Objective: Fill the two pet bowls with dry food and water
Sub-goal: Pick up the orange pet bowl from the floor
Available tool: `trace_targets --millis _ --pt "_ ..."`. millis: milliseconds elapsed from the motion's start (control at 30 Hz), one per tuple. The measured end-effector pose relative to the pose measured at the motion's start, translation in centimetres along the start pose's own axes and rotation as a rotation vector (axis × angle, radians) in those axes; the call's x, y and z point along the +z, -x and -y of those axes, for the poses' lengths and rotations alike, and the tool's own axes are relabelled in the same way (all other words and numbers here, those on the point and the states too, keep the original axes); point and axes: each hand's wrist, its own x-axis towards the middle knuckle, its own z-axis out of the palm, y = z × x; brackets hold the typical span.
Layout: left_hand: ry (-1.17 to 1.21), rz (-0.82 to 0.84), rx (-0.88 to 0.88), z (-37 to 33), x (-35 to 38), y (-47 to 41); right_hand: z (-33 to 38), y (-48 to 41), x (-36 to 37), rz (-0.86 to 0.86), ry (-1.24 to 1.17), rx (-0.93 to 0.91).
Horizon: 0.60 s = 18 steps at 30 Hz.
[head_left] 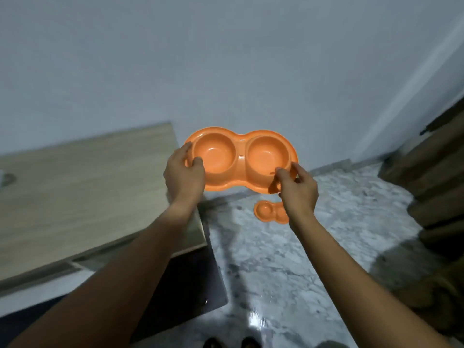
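An orange double pet bowl [241,156] with two round empty wells is held up in the air in front of me, tilted toward me. My left hand [184,172] grips its left rim, thumb inside the left well. My right hand [298,187] pinches its right front rim. A second orange double bowl [266,210] lies on the marble floor below, partly hidden behind my right wrist.
A light wooden tabletop [82,192] fills the left side, its corner near my left forearm. The grey marble floor [326,247] stretches to the right, up to a plain wall [226,59]. Dark brown curtains [437,184] hang at the far right. My feet [231,342] show at the bottom edge.
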Motion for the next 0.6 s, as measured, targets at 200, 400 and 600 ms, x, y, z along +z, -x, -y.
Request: trace_targets --millis 200,400,600 --pt "0.009 -0.225 -0.026 0.8 -16.7 -1.1 4.4 10.0 9.3 0.249 0.006 -0.1" --pt "-0.043 -0.202 -0.112 8.6 -31.7 -3.8 3.5 19.2 20.4 0.445 0.1 -0.121" --pt "-0.04 -0.159 -0.294 18.4 -43.3 -8.8 0.9 27.1 32.7 0.494 0.232 -0.122"
